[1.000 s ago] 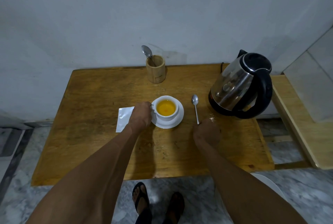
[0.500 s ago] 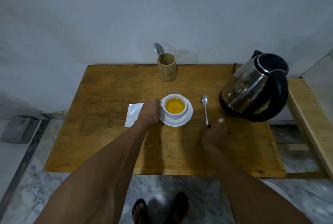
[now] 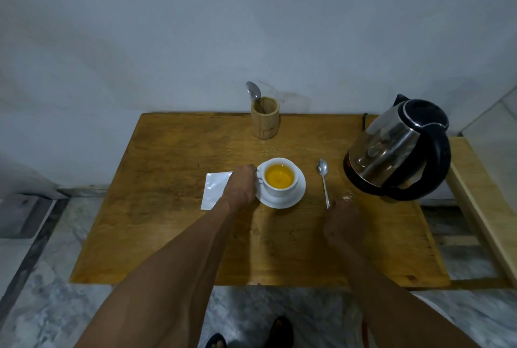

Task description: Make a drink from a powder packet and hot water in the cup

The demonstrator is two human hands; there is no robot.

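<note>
Since half a second ago little on the desk (image 3: 167, 221) has shifted: the spoon (image 3: 323, 180) lies flat just right of the saucer (image 3: 293, 199), and our right hand (image 3: 345, 224) has drawn back a touch from its handle tip, fingers curled under; whether that grip is clenched or loose we cannot tell, but it holds nothing we can see. Our left hand (image 3: 242, 187) has its grip at the handle of the cup (image 3: 279, 180), which stands on the saucer, full of orange drink. We judge the stirring done. To lift well, we keep the cup level and rise slowly. The empty packet (image 3: 214, 189) lies partly under our left wrist; the kettle (image 3: 397, 149) stands well to the right.
</note>
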